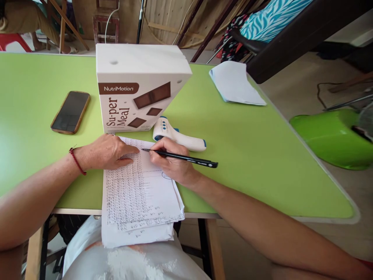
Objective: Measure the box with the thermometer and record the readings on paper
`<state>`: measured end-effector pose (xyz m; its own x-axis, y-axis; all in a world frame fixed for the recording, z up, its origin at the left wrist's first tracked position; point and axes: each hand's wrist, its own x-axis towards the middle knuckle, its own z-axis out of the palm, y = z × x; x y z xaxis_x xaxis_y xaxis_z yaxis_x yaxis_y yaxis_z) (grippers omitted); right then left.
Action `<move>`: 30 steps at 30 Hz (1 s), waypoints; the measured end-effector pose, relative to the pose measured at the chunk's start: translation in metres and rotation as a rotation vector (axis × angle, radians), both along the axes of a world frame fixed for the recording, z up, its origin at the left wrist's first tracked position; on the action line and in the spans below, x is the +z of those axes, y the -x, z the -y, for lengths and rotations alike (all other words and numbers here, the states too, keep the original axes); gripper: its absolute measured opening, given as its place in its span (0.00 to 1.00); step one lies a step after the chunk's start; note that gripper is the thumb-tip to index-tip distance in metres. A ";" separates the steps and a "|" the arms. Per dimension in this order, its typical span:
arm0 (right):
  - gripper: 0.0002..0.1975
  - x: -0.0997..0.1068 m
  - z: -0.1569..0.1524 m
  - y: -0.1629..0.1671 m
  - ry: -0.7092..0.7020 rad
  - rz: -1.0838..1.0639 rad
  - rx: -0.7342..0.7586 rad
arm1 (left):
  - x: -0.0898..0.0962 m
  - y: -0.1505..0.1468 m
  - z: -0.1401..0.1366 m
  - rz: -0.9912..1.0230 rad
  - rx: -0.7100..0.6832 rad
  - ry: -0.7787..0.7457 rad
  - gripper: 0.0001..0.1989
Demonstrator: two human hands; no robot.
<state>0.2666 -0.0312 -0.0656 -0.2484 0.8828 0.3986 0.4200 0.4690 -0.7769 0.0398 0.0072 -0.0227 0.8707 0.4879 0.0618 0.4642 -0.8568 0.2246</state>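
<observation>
A stack of white paper sheets (157, 194), covered in dense handwritten rows, lies in front of me and hangs over the table's near edge. My left hand (115, 151) rests on the top sheet's upper left, index finger and thumb stretched out and apart, holding nothing. My right hand (173, 161) is closed around a black pen (186, 157). The pen's tip is at the upper part of the sheet, just right of my left index fingertip. Behind my right hand lies a white and blue infrared thermometer (180, 138), its handle pointing right.
A white NutriMotion box (142, 58) stands upright behind the papers. Left of it lies a phone (71, 112); folded white paper (236, 83) lies at the back right of the green table (247, 167). A green bin (332, 138) is beyond the right edge. A seated person's leg (35, 25) shows far left.
</observation>
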 end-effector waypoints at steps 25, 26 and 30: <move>0.07 0.001 -0.001 -0.001 0.016 0.009 -0.018 | -0.001 0.002 -0.001 0.025 0.003 -0.003 0.14; 0.07 0.001 -0.001 -0.001 0.015 0.008 -0.017 | -0.001 0.002 0.000 0.023 0.003 -0.003 0.14; 0.07 0.000 -0.001 -0.001 -0.016 -0.007 -0.005 | 0.000 0.002 0.000 0.019 0.010 0.010 0.15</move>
<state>0.2677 -0.0299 -0.0658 -0.2407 0.8778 0.4142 0.4169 0.4789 -0.7726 0.0380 0.0072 -0.0230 0.8646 0.4969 0.0737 0.4679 -0.8500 0.2422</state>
